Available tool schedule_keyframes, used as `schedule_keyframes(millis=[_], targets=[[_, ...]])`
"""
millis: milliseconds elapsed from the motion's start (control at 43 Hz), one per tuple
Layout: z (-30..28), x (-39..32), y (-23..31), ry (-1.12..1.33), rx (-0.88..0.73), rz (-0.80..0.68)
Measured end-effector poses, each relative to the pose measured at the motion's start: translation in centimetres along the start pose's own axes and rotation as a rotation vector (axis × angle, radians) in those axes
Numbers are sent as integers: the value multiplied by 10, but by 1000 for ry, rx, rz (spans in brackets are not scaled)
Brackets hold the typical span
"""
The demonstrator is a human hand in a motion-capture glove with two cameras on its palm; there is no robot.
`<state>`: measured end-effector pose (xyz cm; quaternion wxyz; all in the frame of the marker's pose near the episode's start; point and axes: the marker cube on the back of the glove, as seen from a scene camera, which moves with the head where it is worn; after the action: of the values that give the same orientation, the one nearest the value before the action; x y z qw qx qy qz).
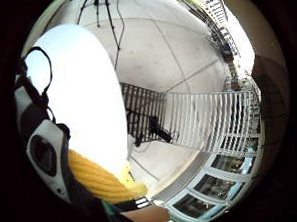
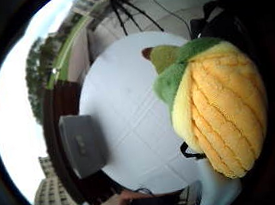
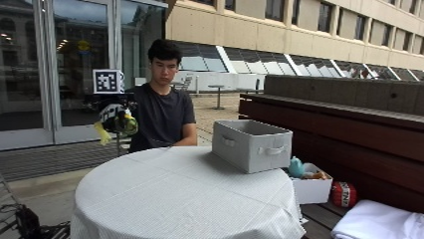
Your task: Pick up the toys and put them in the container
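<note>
My gloved right hand (image 3: 114,115) is raised in the air beyond the table's far left edge and grips a plush corn toy (image 3: 119,127), yellow with green leaves. The toy fills much of the thumb side palm view as a ribbed yellow cob (image 2: 221,117) and shows beside the palm as a yellow strip (image 1: 99,180). A grey fabric container (image 3: 252,144) with handle slots stands open on the right part of the round white-clothed table (image 3: 172,194). From the palm it appears as a grey container (image 2: 82,145) at the rim of the table (image 2: 128,108).
A dark wooden bench (image 3: 344,129) runs along the right. On it sit a small white box (image 3: 313,189) with a teal toy (image 3: 296,167), a red object (image 3: 343,194) and a white cloth (image 3: 377,224). A tripod base (image 3: 26,221) stands at the lower left.
</note>
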<state>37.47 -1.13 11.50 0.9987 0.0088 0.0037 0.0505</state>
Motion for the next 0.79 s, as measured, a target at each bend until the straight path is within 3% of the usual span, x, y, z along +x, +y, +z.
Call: schedule_keyframes(millis=[116, 465, 790], targets=[[-35, -39, -20, -2, 148, 20], [-133, -233, -26, 6, 193, -124], [-166, -423, 36, -33, 222, -315]])
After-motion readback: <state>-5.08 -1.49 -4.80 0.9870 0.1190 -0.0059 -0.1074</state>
